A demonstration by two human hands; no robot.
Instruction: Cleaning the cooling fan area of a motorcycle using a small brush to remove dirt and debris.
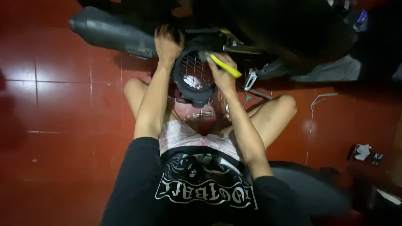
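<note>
The right grip (224, 75) is clamped on a yellow brush (224, 65), whose handle slants up and away to its right while the bristle end lies at the top rim of the round grille (196, 75) just to its left. The left grip (167, 42) lies flat with fingers spread on the black housing (205, 38) above the grille, clamped on nothing that shows.

Nearest the camera, below both grips, the person sits on a floor (63, 104) of glossy dark red tiles with pale joints, knees apart to either side of the forearms. Between the knees, just under the grille, a small metal part (204, 113) lies on the tiles. Well off to the right of the right grip a crumpled rag (362, 151) sits by a dark edge.

The floor left of the left grip lies open across several tiles. Just right of the right grip a silver bracket (250, 78) hangs close by. Beyond the grips the room closes in: a long black muffler (109, 31) runs out to the left, and dark bodywork (293, 33) overhangs the top.
</note>
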